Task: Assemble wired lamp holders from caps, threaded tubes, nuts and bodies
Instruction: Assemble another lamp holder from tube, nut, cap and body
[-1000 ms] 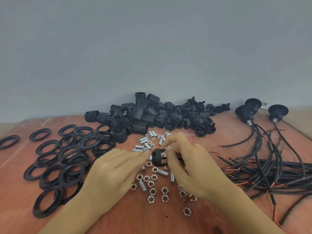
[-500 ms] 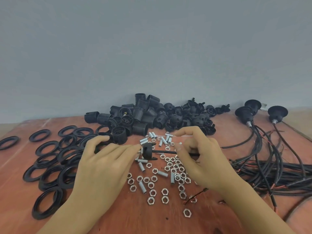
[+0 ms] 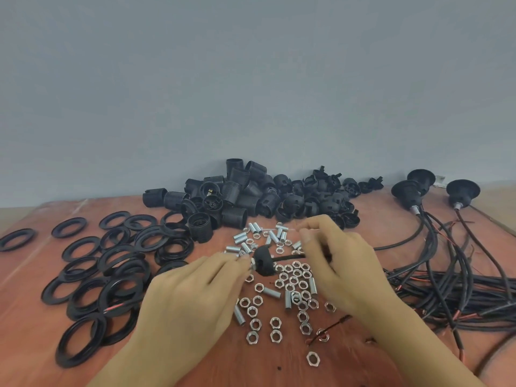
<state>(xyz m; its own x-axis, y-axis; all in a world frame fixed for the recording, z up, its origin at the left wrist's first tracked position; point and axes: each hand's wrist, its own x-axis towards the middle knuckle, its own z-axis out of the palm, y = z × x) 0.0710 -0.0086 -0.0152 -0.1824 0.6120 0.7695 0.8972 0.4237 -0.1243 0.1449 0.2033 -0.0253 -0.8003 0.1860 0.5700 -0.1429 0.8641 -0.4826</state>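
Observation:
A small black cap [image 3: 263, 261] hangs just above the wooden table [image 3: 279, 367] at centre. My left hand [image 3: 195, 297] pinches the metal end at the cap's left side with its fingertips. A black cable [image 3: 290, 257] runs out of the cap to the right, and my right hand [image 3: 343, 269] grips it with curled fingers. Loose hex nuts [image 3: 296, 277] and short threaded tubes [image 3: 245, 241] lie scattered under and around both hands. Black lamp bodies [image 3: 231, 191] are piled at the back.
Several black rings [image 3: 117, 263] cover the left side of the table. A bundle of black and red wires [image 3: 458, 286] lies at the right, with three finished lamp holders [image 3: 407, 191] standing at the back right. A grey wall rises behind the table.
The cap has slid left along the cable and the cable now shows between my hands. My right hand has moved right, pulling the cable through.

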